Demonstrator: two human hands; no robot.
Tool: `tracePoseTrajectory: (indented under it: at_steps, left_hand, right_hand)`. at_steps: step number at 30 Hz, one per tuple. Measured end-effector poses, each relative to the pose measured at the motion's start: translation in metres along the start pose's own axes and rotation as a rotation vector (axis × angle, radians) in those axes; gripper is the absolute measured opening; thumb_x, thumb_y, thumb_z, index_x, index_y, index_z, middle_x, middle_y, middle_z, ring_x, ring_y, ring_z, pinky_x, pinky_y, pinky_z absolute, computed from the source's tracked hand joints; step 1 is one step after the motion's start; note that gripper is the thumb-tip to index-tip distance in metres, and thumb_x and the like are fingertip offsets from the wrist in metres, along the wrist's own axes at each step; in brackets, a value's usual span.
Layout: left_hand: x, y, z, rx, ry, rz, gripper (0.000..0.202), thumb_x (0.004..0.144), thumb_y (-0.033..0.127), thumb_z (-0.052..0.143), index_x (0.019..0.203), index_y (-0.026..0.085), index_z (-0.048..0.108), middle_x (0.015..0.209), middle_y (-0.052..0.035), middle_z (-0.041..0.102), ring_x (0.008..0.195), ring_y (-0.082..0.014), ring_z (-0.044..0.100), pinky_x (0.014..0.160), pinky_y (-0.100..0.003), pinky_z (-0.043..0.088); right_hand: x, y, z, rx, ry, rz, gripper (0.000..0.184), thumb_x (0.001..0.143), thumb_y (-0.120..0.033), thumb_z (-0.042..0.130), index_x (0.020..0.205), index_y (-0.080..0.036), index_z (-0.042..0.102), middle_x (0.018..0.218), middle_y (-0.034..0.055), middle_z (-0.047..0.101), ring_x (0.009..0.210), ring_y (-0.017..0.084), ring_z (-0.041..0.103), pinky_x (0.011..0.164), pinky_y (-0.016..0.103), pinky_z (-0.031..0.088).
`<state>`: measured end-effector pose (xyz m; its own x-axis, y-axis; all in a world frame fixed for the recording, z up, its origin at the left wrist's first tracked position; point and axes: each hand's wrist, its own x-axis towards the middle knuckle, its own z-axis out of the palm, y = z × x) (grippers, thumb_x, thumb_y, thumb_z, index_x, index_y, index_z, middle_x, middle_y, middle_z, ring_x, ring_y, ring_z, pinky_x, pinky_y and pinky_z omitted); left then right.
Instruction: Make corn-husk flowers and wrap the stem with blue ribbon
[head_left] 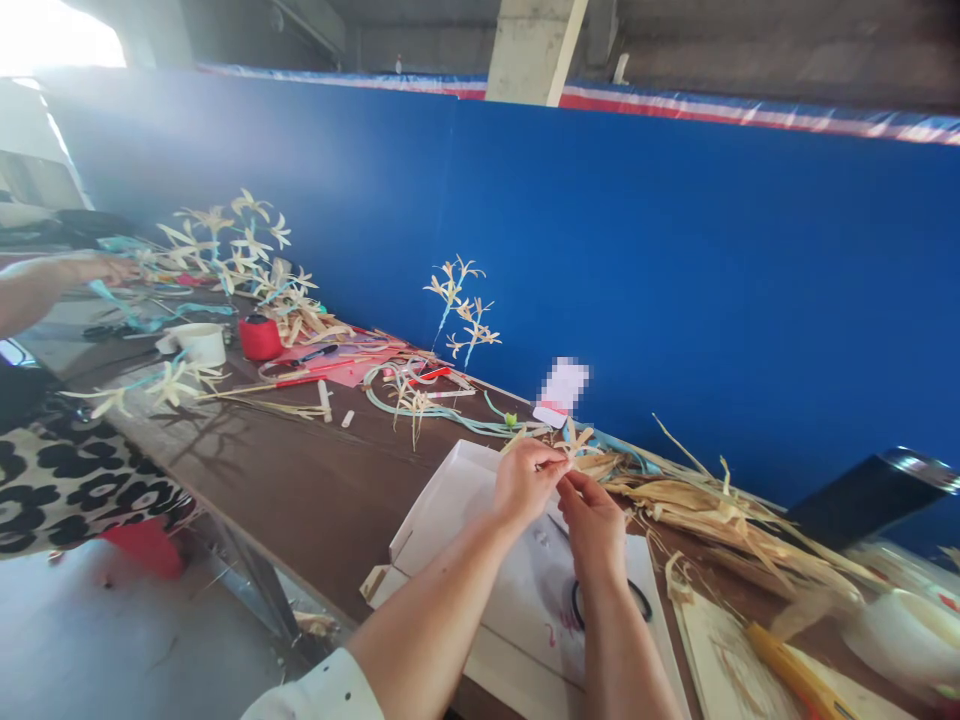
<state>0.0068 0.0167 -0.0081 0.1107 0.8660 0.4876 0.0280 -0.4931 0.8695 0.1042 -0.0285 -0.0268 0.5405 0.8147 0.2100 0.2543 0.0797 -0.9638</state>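
Observation:
My left hand (527, 480) and my right hand (596, 525) meet over a white cardboard tray (435, 520), fingertips pinched together. Just beyond the fingertips, a pale husk flower (579, 438) spreads its narrow petals, and both hands appear closed on its base. The exact grip is hidden behind the fingers. Partly covered by my right wrist, scissors with black handle loops (639, 602) lie on the tray.
Dried corn husks (720, 520) pile up on the right, near a yellow-handled tool (795, 670) and a tape roll (911, 630). Finished flower stems (466, 315) stand against the blue partition (675, 280). At the left, another person's arm (60, 280) reaches over the brown table (315, 510).

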Motion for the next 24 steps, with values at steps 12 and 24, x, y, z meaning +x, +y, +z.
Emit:
tracePoseTrajectory:
  at_steps: [12,24]
  left_hand:
    - [-0.003,0.003,0.001,-0.04,-0.004,-0.026,0.017,0.08,0.032,0.059,0.083,0.019,0.07,0.082,-0.0025,0.069,0.074,-0.0141,0.061,0.069,-0.023,0.046]
    - [0.0,-0.012,-0.003,0.251,0.158,0.297,0.012,0.078,0.014,0.061,0.083,0.021,0.07,0.085,-0.0006,0.071,0.079,-0.0149,0.06,0.077,-0.028,0.046]
  right_hand:
    - [-0.005,-0.012,0.003,-0.163,-0.001,-0.061,0.033,0.068,-0.042,0.062,0.083,-0.014,0.073,0.056,0.0037,0.063,0.052,0.018,0.054,0.049,0.027,0.041]
    - [0.002,-0.027,-0.019,-0.064,0.218,0.028,0.058,0.069,-0.045,0.062,0.119,-0.016,0.054,0.099,0.0095,0.065,0.066,0.019,0.063,0.049,0.026,0.047]
